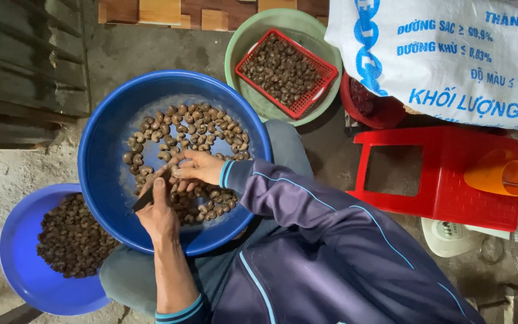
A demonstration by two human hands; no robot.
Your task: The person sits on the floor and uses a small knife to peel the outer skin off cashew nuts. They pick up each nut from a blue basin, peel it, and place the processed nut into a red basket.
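Note:
A large blue basin [100,162] rests on my lap and holds several brown cashew nuts [202,123] in their skins. My left hand [158,217] is over the basin's near side, gripping a small dark-handled knife [142,201] with the thumb stretched along it. My right hand [198,168], in a purple sleeve, meets it from the right and pinches a single nut [174,163] between the fingertips. Both hands touch at the middle of the nut pile.
A smaller blue bowl [16,264] of dark nuts sits at lower left. Behind are a green bowl [253,96] holding a red basket [307,102] of nuts, a white printed sack [451,54], a red plastic stool [445,186] and an orange cup [499,174].

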